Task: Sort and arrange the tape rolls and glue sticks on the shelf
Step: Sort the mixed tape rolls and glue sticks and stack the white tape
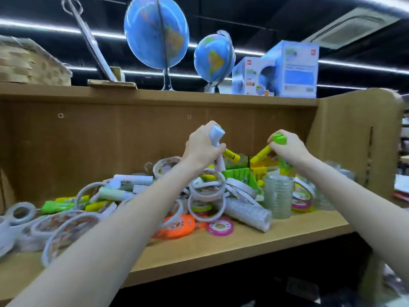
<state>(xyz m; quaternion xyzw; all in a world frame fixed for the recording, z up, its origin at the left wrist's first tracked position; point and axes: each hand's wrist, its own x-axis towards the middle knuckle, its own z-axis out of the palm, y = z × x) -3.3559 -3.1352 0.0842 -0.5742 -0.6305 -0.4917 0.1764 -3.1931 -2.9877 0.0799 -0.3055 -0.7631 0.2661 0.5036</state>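
Note:
My left hand (202,147) grips a bunch of glue sticks above the pile: a white one (215,134) pokes up and a yellow one (231,155) sticks out to the right. At the same height my right hand (288,147) holds green glue sticks (279,139) and a yellow one (261,154). Below them a jumbled heap covers the wooden shelf (221,242): white double-sided tape rolls (207,188), more glue sticks (66,203), a stack of clear tape rolls (279,196), an orange roll (179,224) and a pink roll (220,227).
The shelf's back panel (110,134) and right side wall (352,140) bound the space. On the shelf above stand two globes (156,32), boxed globes (290,67) and a woven basket (28,63). A green divider tray (240,175) sits behind the pile.

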